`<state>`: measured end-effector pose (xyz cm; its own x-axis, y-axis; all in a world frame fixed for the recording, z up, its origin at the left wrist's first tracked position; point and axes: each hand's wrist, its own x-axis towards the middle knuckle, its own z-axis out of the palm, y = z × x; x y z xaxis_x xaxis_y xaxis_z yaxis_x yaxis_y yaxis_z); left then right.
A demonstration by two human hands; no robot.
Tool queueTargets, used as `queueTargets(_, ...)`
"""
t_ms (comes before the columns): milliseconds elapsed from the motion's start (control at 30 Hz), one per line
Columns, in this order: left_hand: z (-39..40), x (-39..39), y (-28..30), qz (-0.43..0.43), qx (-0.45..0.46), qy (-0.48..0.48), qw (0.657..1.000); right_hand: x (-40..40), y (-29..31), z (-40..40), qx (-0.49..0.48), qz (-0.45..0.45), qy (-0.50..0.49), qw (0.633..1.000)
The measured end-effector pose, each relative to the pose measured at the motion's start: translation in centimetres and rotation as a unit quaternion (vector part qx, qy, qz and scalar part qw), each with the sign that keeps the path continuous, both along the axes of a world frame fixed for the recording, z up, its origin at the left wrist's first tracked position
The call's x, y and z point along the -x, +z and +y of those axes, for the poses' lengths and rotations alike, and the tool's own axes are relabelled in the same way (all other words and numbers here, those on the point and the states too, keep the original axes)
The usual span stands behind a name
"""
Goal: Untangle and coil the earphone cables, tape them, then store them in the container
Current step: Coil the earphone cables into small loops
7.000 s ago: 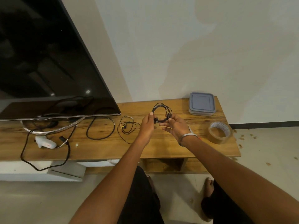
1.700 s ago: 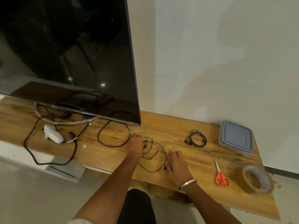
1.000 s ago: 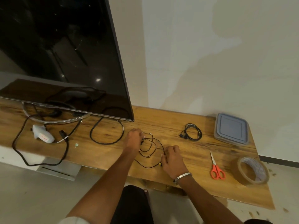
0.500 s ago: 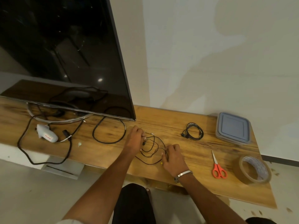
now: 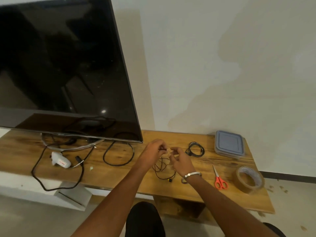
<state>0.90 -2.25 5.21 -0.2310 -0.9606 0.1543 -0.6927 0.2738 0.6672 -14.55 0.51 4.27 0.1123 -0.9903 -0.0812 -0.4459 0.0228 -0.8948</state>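
Fingers of left hand pinch plug end of tangled earphone cable; right hand fingers curl round it, mid-tabletop nr front edge. Lidded grey plastic container at back right corner, still shut. Glossy tape roll untouched. One thin black coil done, untaped.

two earphone cables, one container; one scissors, one tape roll, one television
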Motion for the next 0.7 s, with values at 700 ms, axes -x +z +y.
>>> queueTargets(700,5.5,2.5,5.7,-0.029,-0.027,-0.027,0.999,6.6,6.4,2.3,0.012,0.098,-0.052,0.994)
